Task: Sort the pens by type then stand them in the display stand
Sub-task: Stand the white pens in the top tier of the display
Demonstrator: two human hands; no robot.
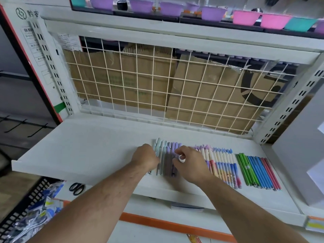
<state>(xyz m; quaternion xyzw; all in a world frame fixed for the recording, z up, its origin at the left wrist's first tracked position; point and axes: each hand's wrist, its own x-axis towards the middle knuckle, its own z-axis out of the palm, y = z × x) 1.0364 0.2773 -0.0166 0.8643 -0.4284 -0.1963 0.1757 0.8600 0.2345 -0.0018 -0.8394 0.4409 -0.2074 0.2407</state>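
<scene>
- The white shelf (84,151) carries all the pens. They lie flat in side-by-side rows, tips toward 12 o'clock.
- The pale blue and purple pens (165,151) lie mid-shelf, between the two hands.
- The left hand (146,156) rests back-up at 9 o'clock of that group, against the pale blue ones. Its fingers are hidden under the knuckles, so whether it grips any pen cannot be told.
- The right hand (188,162) sits at 3 o'clock of the same group, fingers curled down onto the purple pens. A small white piece shows by its thumb; whether it is pinched cannot be told.
- The cream-topped pens (224,165), with blue, pink and purple barrels, lie just at 3 o'clock of the right hand, some partly under it.
- The slim green, blue and pink pens (257,171) form their own row further toward 3 o'clock, with a gap between them and the cream-topped pens.
- A wire grid (157,85) stands at 12 o'clock behind the shelf, with cardboard (122,74) behind it.
- Purple, pink and teal bowls (245,17) line the top ledge.
- Scissors (76,188) lie at 8 o'clock on a lower ledge, and a black basket (26,204) of packets sits at 7 o'clock.
</scene>
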